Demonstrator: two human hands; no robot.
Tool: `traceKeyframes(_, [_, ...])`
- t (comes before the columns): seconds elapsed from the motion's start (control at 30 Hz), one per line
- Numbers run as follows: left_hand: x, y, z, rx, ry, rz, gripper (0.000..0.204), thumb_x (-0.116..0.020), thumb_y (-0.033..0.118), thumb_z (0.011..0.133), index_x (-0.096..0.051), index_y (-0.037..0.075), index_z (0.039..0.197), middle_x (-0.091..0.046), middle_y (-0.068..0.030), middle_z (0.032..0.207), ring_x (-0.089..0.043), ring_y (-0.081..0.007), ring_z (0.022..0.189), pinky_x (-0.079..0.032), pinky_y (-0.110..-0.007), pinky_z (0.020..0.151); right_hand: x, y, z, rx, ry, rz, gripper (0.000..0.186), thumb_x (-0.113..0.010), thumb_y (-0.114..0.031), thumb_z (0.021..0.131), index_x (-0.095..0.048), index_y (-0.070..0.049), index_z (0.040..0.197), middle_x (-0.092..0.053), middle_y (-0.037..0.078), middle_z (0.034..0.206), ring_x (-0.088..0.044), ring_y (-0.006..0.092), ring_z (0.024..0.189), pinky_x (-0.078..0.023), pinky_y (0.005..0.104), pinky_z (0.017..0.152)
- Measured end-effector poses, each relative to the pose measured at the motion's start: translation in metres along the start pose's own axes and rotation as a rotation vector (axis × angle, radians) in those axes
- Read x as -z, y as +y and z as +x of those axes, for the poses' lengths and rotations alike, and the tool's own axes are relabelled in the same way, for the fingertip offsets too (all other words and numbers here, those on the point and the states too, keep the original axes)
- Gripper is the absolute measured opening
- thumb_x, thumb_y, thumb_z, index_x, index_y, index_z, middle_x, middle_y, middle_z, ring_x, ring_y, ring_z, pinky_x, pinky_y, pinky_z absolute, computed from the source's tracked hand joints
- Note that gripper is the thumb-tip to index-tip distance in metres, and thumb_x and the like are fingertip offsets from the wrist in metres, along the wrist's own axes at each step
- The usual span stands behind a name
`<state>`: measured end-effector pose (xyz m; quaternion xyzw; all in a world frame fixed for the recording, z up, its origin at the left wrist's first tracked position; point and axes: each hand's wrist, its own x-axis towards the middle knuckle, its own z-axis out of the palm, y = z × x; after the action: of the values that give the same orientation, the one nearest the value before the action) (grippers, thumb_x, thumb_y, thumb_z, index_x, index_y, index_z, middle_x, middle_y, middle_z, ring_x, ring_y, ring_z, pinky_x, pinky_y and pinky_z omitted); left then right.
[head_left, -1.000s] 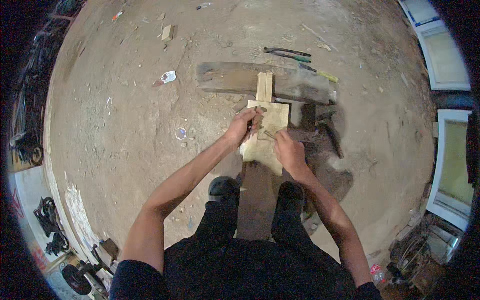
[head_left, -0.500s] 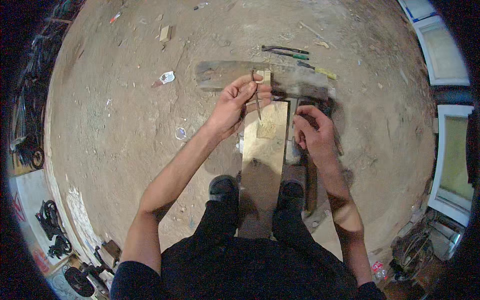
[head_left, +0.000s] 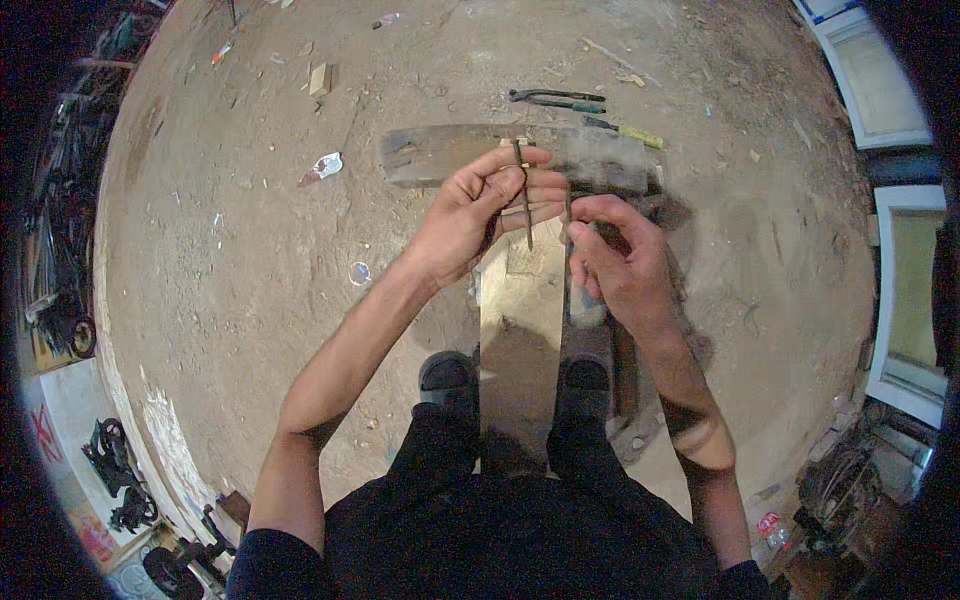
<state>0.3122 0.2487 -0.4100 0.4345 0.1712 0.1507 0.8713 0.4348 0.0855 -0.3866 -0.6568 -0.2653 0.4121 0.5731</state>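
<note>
Left hand (head_left: 470, 210) gripped one long rusty nail (head_left: 523, 195) upright, right hand (head_left: 620, 265) pinched a second nail (head_left: 568, 215) — both lifted above the pale plank (head_left: 520, 300). Judging by that, neither was driven yet — hammering was left.

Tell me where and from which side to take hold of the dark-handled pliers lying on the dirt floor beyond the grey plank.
Probably best by the two long handles of the dark-handled pliers, coming down from above. They lie flat on the dirt floor, handles running toward the right, jaws to the left, so closing the hand across both handles near their middle looks easiest. Both the left hand and right hand currently hold thin rusty nails.
</note>
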Motion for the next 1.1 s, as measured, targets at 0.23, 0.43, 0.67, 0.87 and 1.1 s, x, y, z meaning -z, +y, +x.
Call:
traceKeyframes(0.23, [0.014,-0.01,-0.004,0.015,0.076,0.068,0.036,-0.057,0.022,0.106,-0.055,0.005,0.137,-0.068,-0.0145,0.126,-0.066,-0.0262,0.117,-0.056,-0.042,0.099,0.024,0.044,0.01,-0.079,0.068,-0.044,0.014,-0.068,-0.012,0.096,-0.067,-0.006,0.109,-0.066,0.001,0.077,-0.059,0.0066,0.056,-0.046,0.026,0.047])
traceKeyframes(0.43, [0.029,-0.01,-0.027,0.286,0.285,0.362,0.036,-0.065,0.016,0.101,-0.058,0.005,0.134,-0.071,-0.0095,0.117,-0.069,-0.0224,0.107,-0.057,-0.039,0.094,0.089,0.155,0.067,-0.215,0.056,-0.327,0.017,-0.067,-0.013,0.096,-0.065,-0.001,0.108,-0.068,0.007,0.079,-0.06,0.0105,0.056,-0.047,0.0301,0.049])
traceKeyframes(0.67, [0.085,-0.042,-0.141,0.479,0.171,0.472,0.025,-0.06,0.013,0.104,-0.062,-0.003,0.124,-0.073,-0.009,0.103,-0.071,-0.0164,0.095,-0.057,-0.032,0.081,0.152,0.231,0.118,0.14,0.042,-0.936,0.025,-0.068,-0.011,0.09,-0.065,-0.003,0.114,-0.073,0.016,0.104,-0.071,0.0295,0.08,-0.055,0.0435,0.073])
traceKeyframes(0.87, [0.082,-0.065,-0.204,0.449,0.254,0.571,0.018,-0.059,0.01,0.105,-0.068,-0.001,0.116,-0.07,-0.0064,0.094,-0.063,-0.0119,0.084,-0.053,-0.028,0.076,0.126,0.198,0.177,0.143,0.018,-1.282,0.025,-0.061,-0.01,0.093,-0.06,-0.006,0.117,-0.067,0.02,0.105,-0.069,0.0361,0.091,-0.056,0.049,0.08])
traceKeyframes(1.1, [0.067,-0.113,-0.181,0.342,0.503,0.662,0.019,-0.061,0.011,0.104,-0.068,-0.002,0.116,-0.071,-0.0037,0.096,-0.065,-0.0105,0.084,-0.053,-0.025,0.078,0.008,0.098,0.129,0.414,0.039,-1.42,0.029,-0.057,-0.017,0.094,-0.057,-0.007,0.121,-0.062,0.013,0.117,-0.064,0.0307,0.108,-0.059,0.0402,0.075])
